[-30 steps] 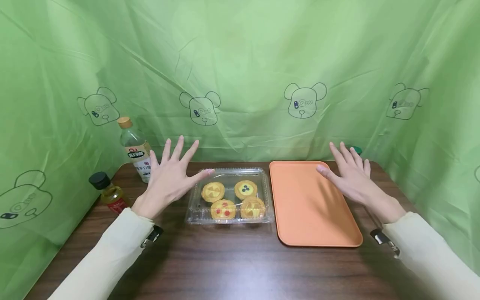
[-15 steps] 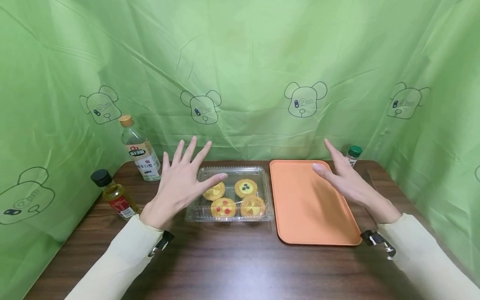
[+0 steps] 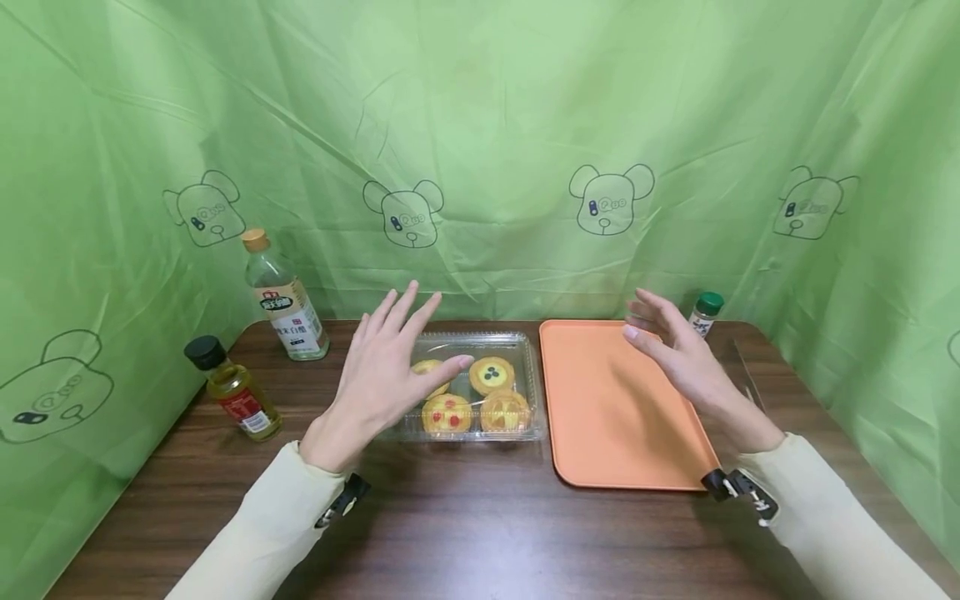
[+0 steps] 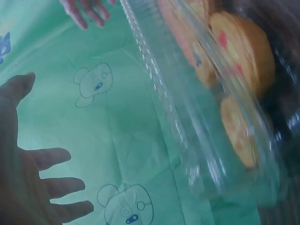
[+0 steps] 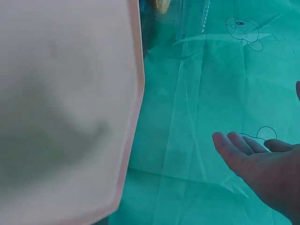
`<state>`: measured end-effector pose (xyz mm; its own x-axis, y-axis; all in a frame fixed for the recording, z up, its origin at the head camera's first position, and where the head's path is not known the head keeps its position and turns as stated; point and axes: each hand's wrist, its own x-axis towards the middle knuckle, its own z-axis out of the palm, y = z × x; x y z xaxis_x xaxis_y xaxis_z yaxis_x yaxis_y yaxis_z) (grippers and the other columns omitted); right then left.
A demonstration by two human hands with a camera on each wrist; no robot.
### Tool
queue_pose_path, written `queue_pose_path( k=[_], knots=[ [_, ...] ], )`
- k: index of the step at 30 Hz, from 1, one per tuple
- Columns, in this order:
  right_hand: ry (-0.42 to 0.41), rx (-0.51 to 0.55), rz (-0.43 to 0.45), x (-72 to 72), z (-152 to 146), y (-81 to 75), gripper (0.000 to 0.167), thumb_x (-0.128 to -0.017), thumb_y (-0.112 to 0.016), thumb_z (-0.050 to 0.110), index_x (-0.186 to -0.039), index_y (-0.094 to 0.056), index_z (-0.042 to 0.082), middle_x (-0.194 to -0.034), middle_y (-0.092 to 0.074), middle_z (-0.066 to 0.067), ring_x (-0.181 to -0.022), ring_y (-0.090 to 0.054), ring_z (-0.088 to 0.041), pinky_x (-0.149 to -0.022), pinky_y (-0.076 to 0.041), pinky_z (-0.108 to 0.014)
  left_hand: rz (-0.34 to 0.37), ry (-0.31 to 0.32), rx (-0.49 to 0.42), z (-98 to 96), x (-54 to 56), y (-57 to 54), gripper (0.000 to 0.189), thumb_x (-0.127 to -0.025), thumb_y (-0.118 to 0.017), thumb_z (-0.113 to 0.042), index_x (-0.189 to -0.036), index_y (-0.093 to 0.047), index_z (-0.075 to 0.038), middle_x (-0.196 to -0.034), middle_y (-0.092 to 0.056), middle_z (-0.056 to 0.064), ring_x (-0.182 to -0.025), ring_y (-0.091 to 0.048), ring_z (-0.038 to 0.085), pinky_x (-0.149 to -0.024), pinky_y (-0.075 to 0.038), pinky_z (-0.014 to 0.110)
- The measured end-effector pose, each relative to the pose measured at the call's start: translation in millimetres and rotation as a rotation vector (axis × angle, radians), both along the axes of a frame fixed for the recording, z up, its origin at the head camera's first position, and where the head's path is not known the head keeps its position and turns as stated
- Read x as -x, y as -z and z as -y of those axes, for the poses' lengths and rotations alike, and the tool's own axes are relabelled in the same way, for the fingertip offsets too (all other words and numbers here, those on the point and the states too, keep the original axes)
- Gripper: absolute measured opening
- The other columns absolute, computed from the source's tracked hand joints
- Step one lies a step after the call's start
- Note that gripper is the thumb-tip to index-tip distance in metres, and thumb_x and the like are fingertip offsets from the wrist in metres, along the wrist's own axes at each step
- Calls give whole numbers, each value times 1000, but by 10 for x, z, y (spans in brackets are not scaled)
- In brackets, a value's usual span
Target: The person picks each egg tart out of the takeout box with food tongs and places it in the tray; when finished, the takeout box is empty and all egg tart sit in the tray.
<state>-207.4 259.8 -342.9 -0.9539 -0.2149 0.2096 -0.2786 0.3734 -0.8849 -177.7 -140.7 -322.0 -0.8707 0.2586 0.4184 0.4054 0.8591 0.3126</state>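
Observation:
My left hand (image 3: 382, 375) hovers over the left side of a clear plastic box (image 3: 536, 387), fingers spread and holding nothing; it hides part of the box and of one tart. Several egg tarts sit inside, among them one with dark berries (image 3: 492, 376) and one with red dots (image 3: 447, 414). My right hand (image 3: 686, 358) is above the right side of an orange tray (image 3: 600, 442), fingers loosely bent, with nothing in them. In the left wrist view the box (image 4: 201, 154) stands apart from the hand's fingers. The right wrist view shows the tray (image 5: 70, 93) beside the open palm.
At the left stand a glass bottle with an orange cap (image 3: 288, 312) and a smaller oil bottle with a black cap (image 3: 238, 400). A green-capped shaker (image 3: 705, 312) and a knife-like blade (image 3: 746, 371) lie behind the right hand. Green cloth (image 3: 495, 108) surrounds the table.
My left hand has moved right, from beside the bottles to over the box. My right hand has shifted slightly left over the tray, its fingers more bent, uncovering the shaker. Objects on the table stay put.

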Motion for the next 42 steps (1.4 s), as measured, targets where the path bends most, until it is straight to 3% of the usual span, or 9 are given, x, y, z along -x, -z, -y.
queue_pose_path(
  k=[3,6,13,19,28,35,42],
  knots=[
    [-14,101,5,14,38,68,68,-111,-59,24,-167,-27,4,-158,-44,-25,-134,-55,-18,-105,-47,-24,-9,32,-40,-67,-12,35,95,-93,-63,-76,-165,-41,-18,-175,-22,5,-160,-18,35,-122,-16,67],
    [-39,189,17,35,93,156,60,-111,-59,17,-161,-33,-4,-151,-48,-34,-122,-63,-9,-101,-52,-27,-19,64,-92,-136,-27,80,92,-93,-68,-71,-162,-46,-14,-173,-27,6,-158,-25,34,-122,-22,64],
    [-82,336,102,46,188,322,49,-109,-63,17,-151,-48,-5,-138,-61,-26,-123,-66,-21,-101,-54,-37,-95,112,-215,-282,-62,184,77,-89,-81,-55,-148,-62,-11,-157,-53,7,-141,-50,31,-105,-49,56],
    [-139,454,165,59,240,459,46,-109,-61,10,-145,-48,-16,-126,-72,-19,-114,-71,-24,-99,-55,-40,-132,171,-282,-371,-80,262,63,-87,-87,-41,-138,-68,-8,-140,-63,8,-127,-61,28,-100,-53,49],
    [-182,416,281,54,329,616,43,-107,-62,6,-140,-51,-20,-126,-70,-26,-112,-73,-29,-99,-56,-43,-228,326,-340,-504,-101,372,45,-82,-92,-19,-119,-73,-3,-113,-73,7,-97,-72,22,-84,-59,38],
    [-209,325,335,19,417,714,40,-104,-67,9,-137,-59,-13,-122,-72,-27,-109,-74,-34,-96,-58,-43,-260,382,-359,-631,-149,420,33,-80,-90,-8,-108,-73,-5,-98,-73,6,-80,-71,20,-69,-59,32],
    [-282,298,385,-47,484,809,43,-102,-69,8,-136,-58,-16,-121,-71,-29,-105,-74,-30,-94,-59,-43,-235,430,-321,-722,-247,499,19,-80,-91,-5,-92,-76,-7,-88,-73,1,-77,-70,16,-71,-58,24]
  ],
)
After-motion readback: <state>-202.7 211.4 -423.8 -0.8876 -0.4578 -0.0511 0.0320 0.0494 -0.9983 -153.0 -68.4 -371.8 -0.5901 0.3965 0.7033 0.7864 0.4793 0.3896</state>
